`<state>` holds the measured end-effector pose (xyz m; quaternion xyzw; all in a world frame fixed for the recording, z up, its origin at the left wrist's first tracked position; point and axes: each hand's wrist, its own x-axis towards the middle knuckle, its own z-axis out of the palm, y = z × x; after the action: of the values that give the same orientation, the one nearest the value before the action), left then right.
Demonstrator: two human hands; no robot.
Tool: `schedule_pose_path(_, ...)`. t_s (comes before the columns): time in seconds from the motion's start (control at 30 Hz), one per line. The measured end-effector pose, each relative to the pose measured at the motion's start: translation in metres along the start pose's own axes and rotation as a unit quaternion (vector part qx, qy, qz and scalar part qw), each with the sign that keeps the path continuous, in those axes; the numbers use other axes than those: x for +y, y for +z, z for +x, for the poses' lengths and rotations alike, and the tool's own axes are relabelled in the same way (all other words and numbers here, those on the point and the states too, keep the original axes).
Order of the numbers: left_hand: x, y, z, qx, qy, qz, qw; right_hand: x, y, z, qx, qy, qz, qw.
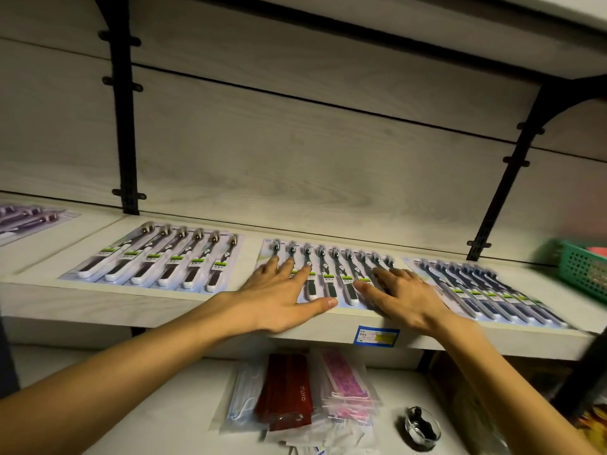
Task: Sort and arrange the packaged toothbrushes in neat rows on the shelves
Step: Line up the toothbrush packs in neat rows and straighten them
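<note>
Centre frame, a left hand (282, 290) and right hand (399, 295) lie flat, fingers spread, on the middle row of packaged toothbrushes (331, 274), gripping nothing. The packs look light, stiff and slippery, likely best slid by their card edges.

A small retail shop, seen from a worker's head-worn camera: pale wood-grain display shelves (98, 307) hang on black slotted metal uprights (126, 126) and curved brackets (512, 178) against matching wall panels. Packaged toothbrushes (157, 261) lie fanned in overlapping rows of identical carded packs, grouped by handle colour, with another batch (489, 290) to the right. A blue and yellow price label (376, 335) is stuck to the front edge of the shelf, the plainest mark of goods for sale. On the shelf below lie bagged face masks (244, 392) and other sealed packets (345, 385), and a green plastic basket (581, 267) of stock sits at the right edge.
</note>
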<state>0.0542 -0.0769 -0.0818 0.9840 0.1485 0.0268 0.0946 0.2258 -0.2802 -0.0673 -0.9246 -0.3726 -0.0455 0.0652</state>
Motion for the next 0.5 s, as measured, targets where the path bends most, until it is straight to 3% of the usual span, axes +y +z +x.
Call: schedule_pose_path(0.5, 0.011, -0.004, 0.000, -0.010, 0.017, -0.011, 1.000, 0.010, -0.005, -0.016, -0.031, 0.014, 0.015, 0.999)
